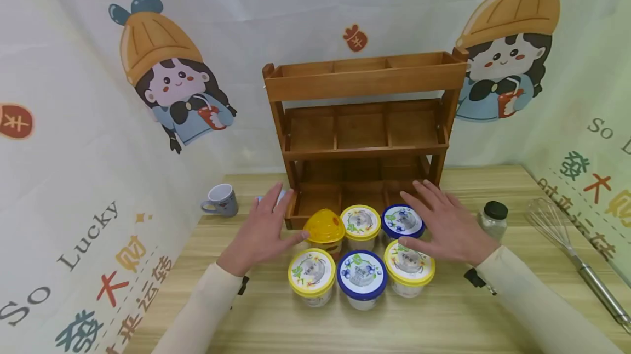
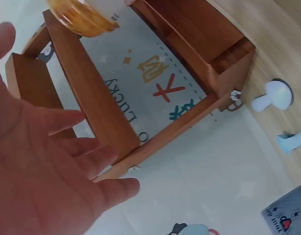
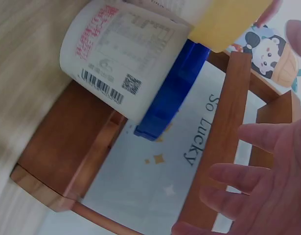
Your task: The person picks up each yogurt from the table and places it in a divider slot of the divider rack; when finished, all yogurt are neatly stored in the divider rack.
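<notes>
Several small lidded cups stand in two rows on the wooden table (image 1: 443,321) before a three-tier wooden rack (image 1: 362,135). One has a yellow domed lid (image 1: 323,226), others have flat yellow lids (image 1: 311,272) or blue lids (image 1: 361,274). My left hand (image 1: 263,228) hovers with straight, spread fingers left of the cups, its thumb by the domed lid. My right hand (image 1: 443,222) is spread flat to their right, its thumb near a yellow-lidded cup (image 1: 409,263). Neither hand holds anything. The right wrist view shows a blue-lidded cup (image 3: 140,73) close up and spread fingers (image 3: 248,186).
A grey mug (image 1: 221,200) stands at the left by the printed cloth backdrop. A black-capped jar (image 1: 494,218) and a metal whisk (image 1: 572,250) lie to the right. Small white and blue objects (image 2: 277,95) sit on the table near the rack's side.
</notes>
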Demonstrator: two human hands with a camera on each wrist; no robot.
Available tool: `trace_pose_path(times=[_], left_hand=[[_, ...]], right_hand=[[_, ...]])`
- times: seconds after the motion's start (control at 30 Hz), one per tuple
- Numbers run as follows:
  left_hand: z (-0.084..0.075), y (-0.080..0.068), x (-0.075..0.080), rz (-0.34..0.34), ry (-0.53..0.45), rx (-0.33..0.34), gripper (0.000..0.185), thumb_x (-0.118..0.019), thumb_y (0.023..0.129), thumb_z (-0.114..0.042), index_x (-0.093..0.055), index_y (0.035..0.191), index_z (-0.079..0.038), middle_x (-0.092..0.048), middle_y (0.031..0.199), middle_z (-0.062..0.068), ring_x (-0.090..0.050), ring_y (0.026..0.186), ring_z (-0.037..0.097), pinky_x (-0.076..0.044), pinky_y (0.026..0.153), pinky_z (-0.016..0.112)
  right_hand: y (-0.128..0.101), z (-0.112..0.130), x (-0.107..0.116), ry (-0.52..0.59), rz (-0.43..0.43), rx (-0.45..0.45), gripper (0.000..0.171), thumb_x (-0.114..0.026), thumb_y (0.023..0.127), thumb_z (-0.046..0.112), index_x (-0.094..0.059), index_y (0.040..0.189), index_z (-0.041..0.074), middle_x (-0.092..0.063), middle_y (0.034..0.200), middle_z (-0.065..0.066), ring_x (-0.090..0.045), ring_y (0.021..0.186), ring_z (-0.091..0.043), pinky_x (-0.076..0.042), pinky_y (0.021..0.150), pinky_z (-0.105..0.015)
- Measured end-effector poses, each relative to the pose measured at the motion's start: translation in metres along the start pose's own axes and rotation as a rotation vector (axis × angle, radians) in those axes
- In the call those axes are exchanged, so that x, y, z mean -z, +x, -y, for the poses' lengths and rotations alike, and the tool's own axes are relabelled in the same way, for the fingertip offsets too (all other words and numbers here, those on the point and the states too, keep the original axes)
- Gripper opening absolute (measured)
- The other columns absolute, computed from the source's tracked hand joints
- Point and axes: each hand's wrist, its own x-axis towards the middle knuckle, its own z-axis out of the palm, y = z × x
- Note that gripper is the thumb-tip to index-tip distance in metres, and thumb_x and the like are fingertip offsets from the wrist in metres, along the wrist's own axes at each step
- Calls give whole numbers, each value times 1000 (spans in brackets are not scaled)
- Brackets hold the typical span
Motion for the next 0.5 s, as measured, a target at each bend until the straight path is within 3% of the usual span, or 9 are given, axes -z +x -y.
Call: trace_pose_path(times=[0.23, 0.5], left_hand=[[10, 6, -7, -37, -107, -8, 98, -54, 98, -74, -28, 167, -8, -20, 175, 20, -36, 156, 44, -41, 122, 62], [24, 24, -7, -122, -284, -17, 80, -54, 106, -58, -35, 161, -3, -30, 169, 22, -40, 151, 43, -41, 122, 62]], right_hand=[[4, -6, -9, 112, 4, -9, 97, -67, 90, 71, -39, 163, 15, -35, 169, -22, -35, 154, -48, -37, 119, -73], [6, -12, -9, 289, 23, -92, 89, -71, 93, 63, -41, 161, 14, -43, 162, -19, -46, 145, -46, -46, 111, -72]])
